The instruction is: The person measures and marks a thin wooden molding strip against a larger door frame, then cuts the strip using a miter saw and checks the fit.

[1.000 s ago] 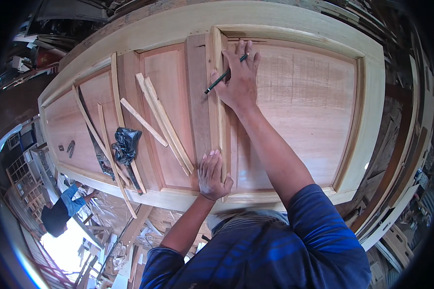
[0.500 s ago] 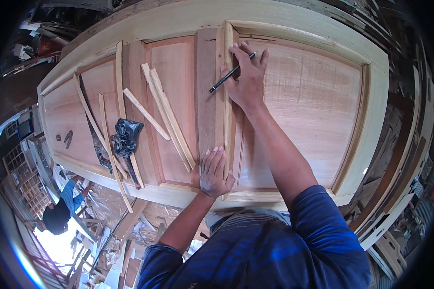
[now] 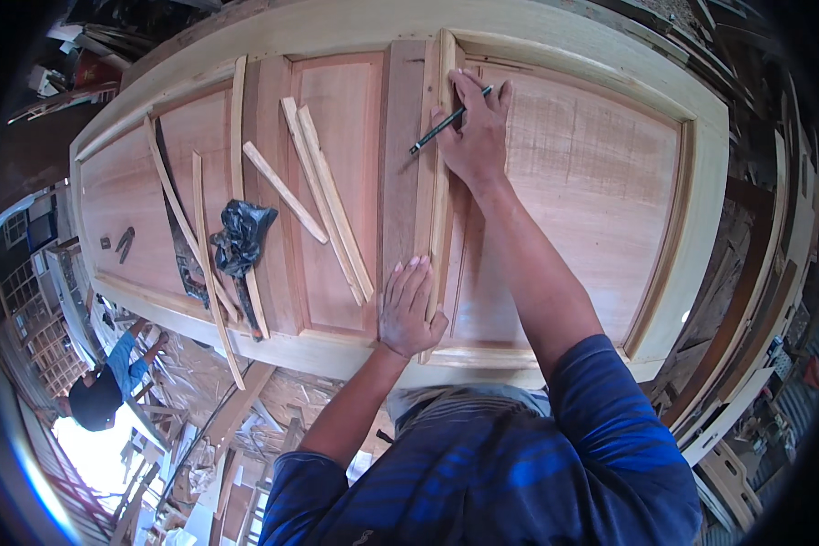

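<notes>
A large pale wooden panelled door (image 3: 710, 218) lies flat in front of me. Near its front edge, my left hand (image 3: 411, 314) rests palm down on the dark crosspiece (image 3: 403, 196), fingers stretched out and thumb by a light moulding strip (image 3: 439, 214). That strip runs front to back along the right panel's left side. Toward its far end, my right hand (image 3: 476, 136) presses its fingertips and thumb on the strip. A slim dark green pencil (image 3: 435, 132) is tucked between those fingers, its tip slanting down to the left over the crosspiece.
Several loose wood strips (image 3: 314, 191) lie on the door's left half. A black plastic bag (image 3: 243, 232) sits over a hammer-like handle (image 3: 246, 308). Farther left are pliers (image 3: 125, 246). Another person (image 3: 109, 391) is at lower left. Stacked boards (image 3: 746, 318) stand at right.
The whole view has shifted slightly, with the door appearing a little higher and farther right. Both hands keep nearly the same places on the door, and the pencil stays in my right hand.
</notes>
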The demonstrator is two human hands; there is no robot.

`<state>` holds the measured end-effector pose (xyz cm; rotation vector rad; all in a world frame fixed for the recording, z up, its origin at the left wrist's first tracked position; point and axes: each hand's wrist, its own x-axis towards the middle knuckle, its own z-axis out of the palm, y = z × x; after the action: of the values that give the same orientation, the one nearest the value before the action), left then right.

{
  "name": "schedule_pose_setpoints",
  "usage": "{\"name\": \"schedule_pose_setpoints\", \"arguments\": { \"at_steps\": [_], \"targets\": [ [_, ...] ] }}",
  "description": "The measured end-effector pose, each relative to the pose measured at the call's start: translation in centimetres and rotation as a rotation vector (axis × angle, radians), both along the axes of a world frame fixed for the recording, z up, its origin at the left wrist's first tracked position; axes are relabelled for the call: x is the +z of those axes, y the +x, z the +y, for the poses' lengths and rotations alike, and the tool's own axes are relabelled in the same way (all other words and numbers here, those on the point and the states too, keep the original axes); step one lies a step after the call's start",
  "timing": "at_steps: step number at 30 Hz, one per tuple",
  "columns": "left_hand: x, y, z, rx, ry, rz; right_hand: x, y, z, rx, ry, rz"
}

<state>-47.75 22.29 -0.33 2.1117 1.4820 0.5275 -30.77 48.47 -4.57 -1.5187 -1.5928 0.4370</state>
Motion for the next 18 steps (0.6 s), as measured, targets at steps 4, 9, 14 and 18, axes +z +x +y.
{"name": "schedule_pose_setpoints", "arguments": {
  "at_steps": [4, 9, 14, 18],
  "targets": [
    [-0.1, -0.1, 0.3, 0.003, -0.002, -0.023, -0.1, 0.3, 0.1, -0.019, -0.027, 0.009],
    [0.1, 0.0, 0.6, 0.006, 0.028, -0.082, 0.4, 0.4, 0.1, -0.011, -0.083, -0.041],
    [-0.3, 0.3, 0.2, 0.002, 0.042, -0.072, 1.8, -0.3, -0.4, -0.071, -0.03, 0.025],
    [-0.3, 0.2, 0.0, -0.004, 0.069, -0.058, 2.5, -0.1, -1.1, -0.037, -0.103, 0.042]
  ]
}}
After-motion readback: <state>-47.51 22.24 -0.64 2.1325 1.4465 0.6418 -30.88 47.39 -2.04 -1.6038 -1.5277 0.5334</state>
